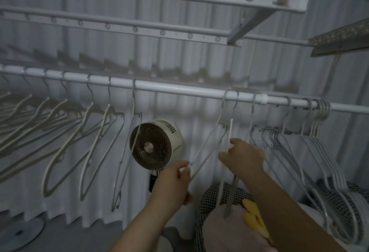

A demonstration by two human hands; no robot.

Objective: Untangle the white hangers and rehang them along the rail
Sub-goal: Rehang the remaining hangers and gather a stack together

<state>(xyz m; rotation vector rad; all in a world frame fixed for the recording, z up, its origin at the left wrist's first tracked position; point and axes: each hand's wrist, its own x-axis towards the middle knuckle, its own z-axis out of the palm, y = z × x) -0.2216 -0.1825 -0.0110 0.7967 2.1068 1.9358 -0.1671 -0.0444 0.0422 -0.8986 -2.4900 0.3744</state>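
A white rail (179,87) runs across the view at chest height. Several white hangers (93,137) hang spaced apart along its left half. A tight bunch of white hangers (319,151) crowds the right end. Between them, three hangers hook the rail close together. My left hand (173,183) pinches the lower bar of the leftmost one (207,147), which swings out to the left. My right hand (243,157) grips the neighbouring hanger (229,171) that hangs almost straight down.
A small round fan (153,145) stands behind the rail, just left of my left hand. A houndstooth basket (215,193) with cloth and a yellow item (253,217) sits below. Drying-rack bars (139,25) cross overhead. White curtains fill the background.
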